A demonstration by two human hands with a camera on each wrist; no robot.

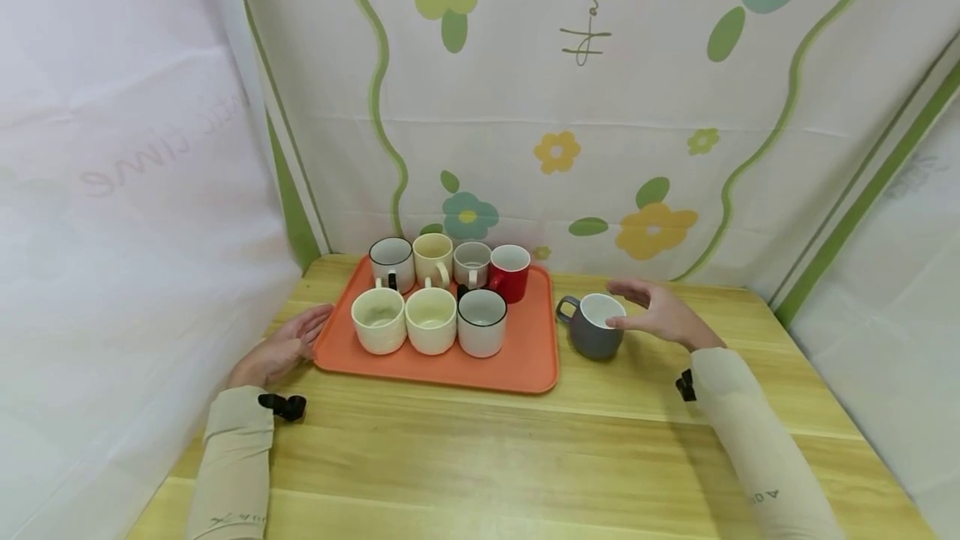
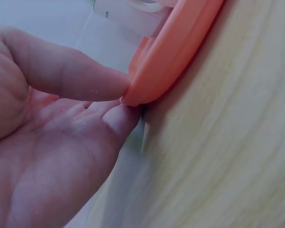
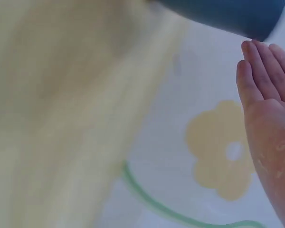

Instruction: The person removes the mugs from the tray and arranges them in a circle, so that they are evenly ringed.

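In the head view my left hand is at the left edge of the orange tray. The left wrist view shows its thumb against the tray's rim and a finger under the edge, pinching it. Seven mugs stand on the tray in two rows, among them a red mug at the back right and a white mug with a black rim in front. Right of the tray a dark grey mug stands on the table, its handle to the left. My right hand is beside it, fingers straight and spread, thumb near the rim.
The wooden table reaches toward me in front of the tray. A white flowered curtain hangs behind the table's far edge, and more white cloth borders the left and right sides.
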